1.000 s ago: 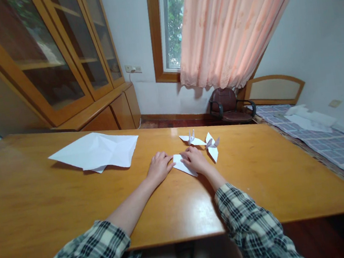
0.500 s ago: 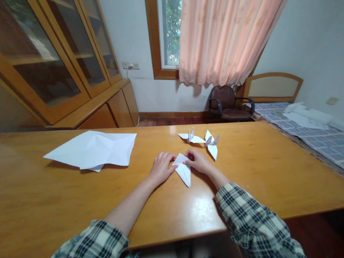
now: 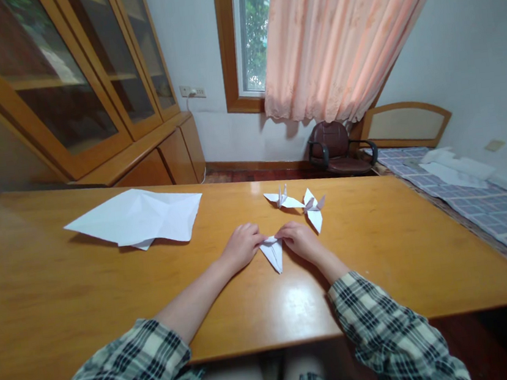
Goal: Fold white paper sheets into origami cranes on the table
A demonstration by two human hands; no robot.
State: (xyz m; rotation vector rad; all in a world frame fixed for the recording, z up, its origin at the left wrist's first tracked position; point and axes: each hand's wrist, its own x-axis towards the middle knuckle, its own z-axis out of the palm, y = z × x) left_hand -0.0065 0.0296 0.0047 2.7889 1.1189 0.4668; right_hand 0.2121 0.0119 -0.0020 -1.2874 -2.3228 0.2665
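Observation:
A small piece of folded white paper lies on the wooden table in front of me, its narrow point towards me. Its far end is folded down into a short flap. My left hand pinches the far left corner of the paper. On the opposite corner, the fingers of my right hand are closed in the same way. Just beyond my right hand are two folded paper cranes: one crane with its wings spread sideways, and another crane to its right, nearly touching it.
Creased sheets of white paper lie at the far left of the wooden table. A glass-door cabinet stands behind them. Past the table's far edge are a brown armchair and a bed on the right.
The paper's far triangular tip, upright and flat before, is now folded down towards me. Both hands have closed in on the fold at its two corners. The cranes have stayed put.

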